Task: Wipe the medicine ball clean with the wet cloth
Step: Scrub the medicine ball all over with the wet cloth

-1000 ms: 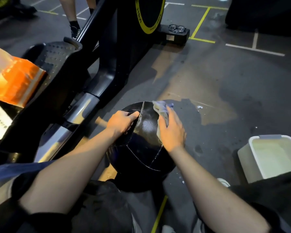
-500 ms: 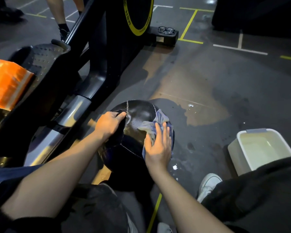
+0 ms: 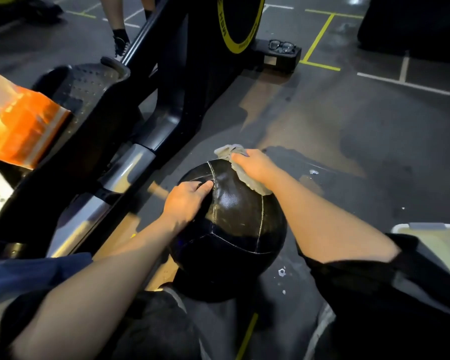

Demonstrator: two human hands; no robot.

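Head-worn view, forward and downward

Black ball (image 3: 234, 224), grey cloth (image 3: 240, 172) atop.

The ball (image 3: 231, 229) sits on the floor (image 3: 348, 131) between the person's knees. The left hand (image 3: 185, 201) rests on its left side; the right hand (image 3: 255, 166) presses the cloth (image 3: 247, 178) on its far top. An exercise machine (image 3: 151, 105) stands left, a tub (image 3: 444, 245) right, glasses (image 3: 282, 46) far behind.

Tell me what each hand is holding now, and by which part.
The right hand grips the wet cloth by its middle, bunched, on the medicine ball. The left hand rests on the ball's upper left side.
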